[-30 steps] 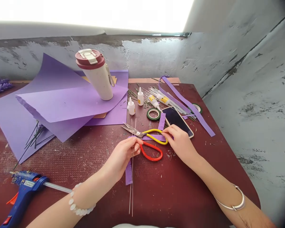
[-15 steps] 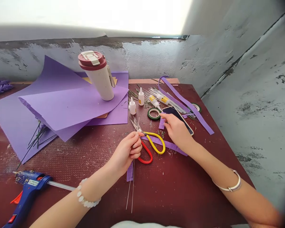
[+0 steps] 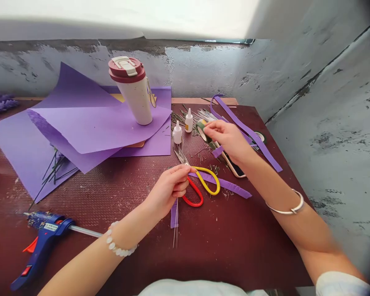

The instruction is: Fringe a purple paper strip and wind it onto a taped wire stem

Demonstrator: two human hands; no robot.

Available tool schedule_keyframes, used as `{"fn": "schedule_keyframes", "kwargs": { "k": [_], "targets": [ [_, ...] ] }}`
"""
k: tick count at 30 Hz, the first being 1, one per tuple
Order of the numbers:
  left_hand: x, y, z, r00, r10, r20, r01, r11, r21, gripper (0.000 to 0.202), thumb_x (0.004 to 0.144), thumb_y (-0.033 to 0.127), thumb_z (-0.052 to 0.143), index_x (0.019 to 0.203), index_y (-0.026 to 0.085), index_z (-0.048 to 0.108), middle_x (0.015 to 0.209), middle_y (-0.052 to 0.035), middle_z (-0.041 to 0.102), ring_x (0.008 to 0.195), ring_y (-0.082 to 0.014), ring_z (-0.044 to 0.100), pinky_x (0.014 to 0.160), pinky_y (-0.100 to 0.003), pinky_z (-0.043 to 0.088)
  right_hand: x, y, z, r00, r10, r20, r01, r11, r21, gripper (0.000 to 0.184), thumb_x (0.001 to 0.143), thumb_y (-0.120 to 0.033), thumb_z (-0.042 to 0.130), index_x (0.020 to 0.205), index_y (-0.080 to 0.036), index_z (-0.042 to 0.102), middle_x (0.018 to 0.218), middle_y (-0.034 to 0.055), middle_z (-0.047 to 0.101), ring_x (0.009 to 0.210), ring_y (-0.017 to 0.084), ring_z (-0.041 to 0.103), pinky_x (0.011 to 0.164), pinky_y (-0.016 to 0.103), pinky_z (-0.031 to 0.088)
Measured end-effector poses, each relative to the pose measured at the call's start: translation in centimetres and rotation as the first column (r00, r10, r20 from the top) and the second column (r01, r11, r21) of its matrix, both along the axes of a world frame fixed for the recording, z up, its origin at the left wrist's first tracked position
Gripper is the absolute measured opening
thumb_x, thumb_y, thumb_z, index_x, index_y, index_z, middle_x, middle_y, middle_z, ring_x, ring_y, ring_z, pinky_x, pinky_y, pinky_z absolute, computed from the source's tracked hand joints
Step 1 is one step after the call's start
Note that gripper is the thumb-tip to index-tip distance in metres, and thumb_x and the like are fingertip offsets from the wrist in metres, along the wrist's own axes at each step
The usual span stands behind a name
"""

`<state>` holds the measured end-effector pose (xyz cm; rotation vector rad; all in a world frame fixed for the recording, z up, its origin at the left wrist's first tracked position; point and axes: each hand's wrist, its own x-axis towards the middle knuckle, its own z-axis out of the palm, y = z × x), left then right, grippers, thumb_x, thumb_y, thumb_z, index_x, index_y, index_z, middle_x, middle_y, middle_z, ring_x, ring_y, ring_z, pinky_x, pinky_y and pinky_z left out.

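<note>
My left hand (image 3: pixel 171 187) pinches two thin white wires (image 3: pixel 176 228) that run down below the fist and up past the fingertips. Just beyond it lie scissors with one yellow and one red handle (image 3: pixel 214 187), over a fringed purple paper strip (image 3: pixel 234 189). My right hand (image 3: pixel 226 137) grips a roll of dark green tape (image 3: pixel 202 130) by its edge, tilted up off the table. Under that hand are a phone (image 3: pixel 238 170), partly covered, and a short purple strip (image 3: pixel 217 151). Two small white glue bottles (image 3: pixel 177 133) stand to its left.
Purple paper sheets (image 3: pixel 89 131) spread over the left back, with a cream tumbler (image 3: pixel 137 98) standing on them. A blue glue gun (image 3: pixel 45 242) lies front left. Long purple strips (image 3: pixel 249 131) and a second tape roll (image 3: pixel 260 137) lie right, near the wall (image 3: pixel 336 123).
My right hand has taken hold of the green tape roll and lifted it from the table. My left hand still holds the wires. The whole view has shifted slightly.
</note>
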<state>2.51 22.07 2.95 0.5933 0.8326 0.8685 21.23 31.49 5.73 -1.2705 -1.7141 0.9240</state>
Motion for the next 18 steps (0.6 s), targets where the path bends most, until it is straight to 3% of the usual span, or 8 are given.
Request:
{"fn": "schedule_keyframes", "kwargs": {
  "k": [2, 4, 7, 11, 13, 15, 18],
  "targets": [
    [-0.1, 0.1, 0.3, 1.000, -0.010, -0.011, 0.009, 1.000, -0.020, 0.019, 0.082, 0.027, 0.071, 0.092, 0.011, 0.067, 0.060, 0.0093, 0.020, 0.048, -0.0031, 0.014, 0.042, -0.016, 0.010, 0.6, -1.5, 1.4, 0.945, 0.062, -0.321, -0.113, 0.984, -0.141, 0.022, 0.089, -0.040, 0.062, 0.084, -0.018, 0.060, 0.087, 0.0035, 0.059, 0.081, 0.017, 0.059, 0.080, 0.033, 0.050],
    [-0.1, 0.2, 0.5, 1.000, -0.022, -0.002, 0.022, 0.999, -0.036, 0.024, 0.083, 0.029, 0.071, 0.098, 0.010, 0.069, 0.060, 0.0095, 0.018, 0.048, -0.0035, 0.013, 0.042, -0.017, 0.010, 0.9, -3.2, 2.2, 0.881, 0.068, -0.469, -0.186, 0.960, -0.210, 0.026, 0.084, -0.044, 0.068, 0.086, -0.019, 0.062, 0.090, 0.0039, 0.060, 0.084, 0.017, 0.059, 0.081, 0.032, 0.051],
    [-0.1, 0.2, 0.4, 0.997, -0.044, 0.058, 0.046, 0.998, -0.043, 0.027, 0.086, 0.035, 0.068, 0.098, 0.011, 0.069, 0.060, 0.0096, 0.016, 0.048, -0.0044, 0.010, 0.041, -0.017, 0.011, 1.1, -5.5, 2.4, 0.824, 0.090, -0.559, -0.285, 0.919, -0.272, 0.026, 0.083, -0.046, 0.070, 0.088, -0.021, 0.065, 0.093, 0.0043, 0.061, 0.085, 0.018, 0.060, 0.083, 0.034, 0.052],
    [0.1, 0.3, -0.2, 0.985, -0.095, 0.144, 0.107, 0.991, -0.080, 0.028, 0.085, 0.039, 0.068, 0.076, 0.012, 0.064, 0.056, 0.0102, 0.016, 0.046, -0.0039, 0.008, 0.039, -0.015, 0.013, 0.6, -7.8, 1.6, 0.760, 0.224, -0.610, -0.444, 0.865, -0.235, 0.018, 0.085, -0.038, 0.071, 0.089, -0.021, 0.066, 0.093, 0.0044, 0.059, 0.089, 0.019, 0.060, 0.084, 0.035, 0.052],
    [0.0, 0.4, -0.4, 0.983, -0.101, 0.150, 0.118, 0.987, -0.106, 0.032, 0.084, 0.043, 0.069, 0.075, 0.012, 0.065, 0.053, 0.0100, 0.020, 0.044, -0.0036, 0.011, 0.039, -0.015, 0.017, 0.1, -8.8, 1.1, 0.713, 0.394, -0.580, -0.576, 0.801, -0.164, 0.011, 0.086, -0.028, 0.070, 0.087, -0.018, 0.065, 0.095, 0.0048, 0.059, 0.095, 0.019, 0.058, 0.090, 0.034, 0.048],
    [-0.1, 0.4, -0.3, 0.988, -0.080, 0.132, 0.096, 0.988, -0.121, 0.035, 0.083, 0.047, 0.069, 0.077, 0.013, 0.066, 0.052, 0.0092, 0.025, 0.043, -0.0040, 0.015, 0.040, -0.016, 0.022, -0.3, -9.6, 0.6, 0.664, 0.538, -0.519, -0.701, 0.689, -0.183, 0.006, 0.087, -0.021, 0.068, 0.087, -0.017, 0.063, 0.094, 0.0043, 0.059, 0.094, 0.017, 0.056, 0.091, 0.033, 0.045],
    [-0.3, 0.5, 0.1, 0.984, -0.110, 0.139, 0.130, 0.981, -0.141, 0.046, 0.085, 0.048, 0.066, 0.057, 0.014, 0.054, 0.048, 0.0087, 0.022, 0.041, -0.0046, 0.016, 0.039, -0.018, 0.023, -0.3, -9.9, 0.0, 0.620, 0.613, -0.489, -0.778, 0.562, -0.283, 0.006, 0.088, -0.019, 0.065, 0.091, -0.017, 0.061, 0.095, 0.0045, 0.060, 0.090, 0.017, 0.055, 0.087, 0.033, 0.046]
  ]
}}
